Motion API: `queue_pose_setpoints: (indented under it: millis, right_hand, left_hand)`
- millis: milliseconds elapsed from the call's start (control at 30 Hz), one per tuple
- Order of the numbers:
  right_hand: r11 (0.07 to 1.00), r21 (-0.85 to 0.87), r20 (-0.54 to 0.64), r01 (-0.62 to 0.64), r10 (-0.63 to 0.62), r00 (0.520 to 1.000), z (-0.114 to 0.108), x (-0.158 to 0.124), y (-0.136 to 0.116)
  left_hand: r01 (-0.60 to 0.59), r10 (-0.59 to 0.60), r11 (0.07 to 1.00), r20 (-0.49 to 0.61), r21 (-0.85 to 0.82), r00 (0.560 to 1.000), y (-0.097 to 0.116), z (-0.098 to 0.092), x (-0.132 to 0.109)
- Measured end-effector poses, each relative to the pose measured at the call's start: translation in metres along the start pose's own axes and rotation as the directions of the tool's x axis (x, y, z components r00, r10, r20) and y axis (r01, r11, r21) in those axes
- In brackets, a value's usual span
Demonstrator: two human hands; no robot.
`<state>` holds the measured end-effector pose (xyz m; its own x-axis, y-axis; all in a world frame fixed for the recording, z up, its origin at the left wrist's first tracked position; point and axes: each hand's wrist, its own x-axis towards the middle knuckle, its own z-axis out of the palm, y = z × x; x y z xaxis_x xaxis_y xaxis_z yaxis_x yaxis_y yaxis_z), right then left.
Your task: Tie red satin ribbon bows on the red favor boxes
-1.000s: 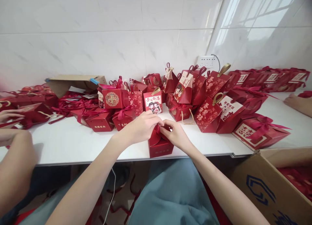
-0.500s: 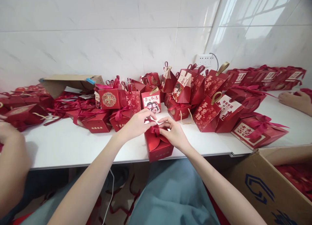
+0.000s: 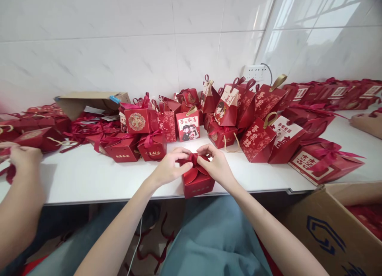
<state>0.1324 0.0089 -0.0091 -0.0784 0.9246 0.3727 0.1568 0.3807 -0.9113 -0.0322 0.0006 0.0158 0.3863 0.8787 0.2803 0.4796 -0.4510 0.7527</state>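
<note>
A red gift box (image 3: 198, 184) with curved closing flaps stands at the table's front edge, directly before me. On its top sits a dark red ribbon (image 3: 193, 159), gathered into a bow or knot. My left hand (image 3: 172, 166) is at the ribbon's left side, thumb and fingers curled onto it. From the right, my right hand (image 3: 215, 164) pinches the ribbon with thumb and forefinger. The fingers partly cover the bow, so its exact shape is hidden. Just behind stands a small box with a cartoon couple (image 3: 188, 126).
Many red gift boxes (image 3: 258, 139) line the wall. Left, a cardboard box (image 3: 92, 96) lies among ribbons. A large carton (image 3: 316, 228) stands below right. A co-worker's hand (image 3: 25, 156) holds ribbon at far left; another person's hand (image 3: 367, 122) rests at far right.
My left hand has come down from above the bow to its left side, and my right hand has shifted slightly. The left co-worker's hand now shows holding ribbon.
</note>
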Motion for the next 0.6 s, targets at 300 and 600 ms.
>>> queue_pose_setpoints:
  millis: [300,600]
  right_hand:
    - [0.999,0.024,0.151,-0.033,0.029,0.988,-0.014,0.006,0.0]
    - [1.0,-0.001,0.298,0.012,-0.011,0.954,-0.024,0.011,-0.004]
  left_hand:
    - [0.043,-0.052,0.992,-0.071,-0.118,0.996,-0.005,0.019,0.0]
    - [0.007,-0.019,0.938,-0.031,-0.348,0.999,-0.015,0.02,0.003]
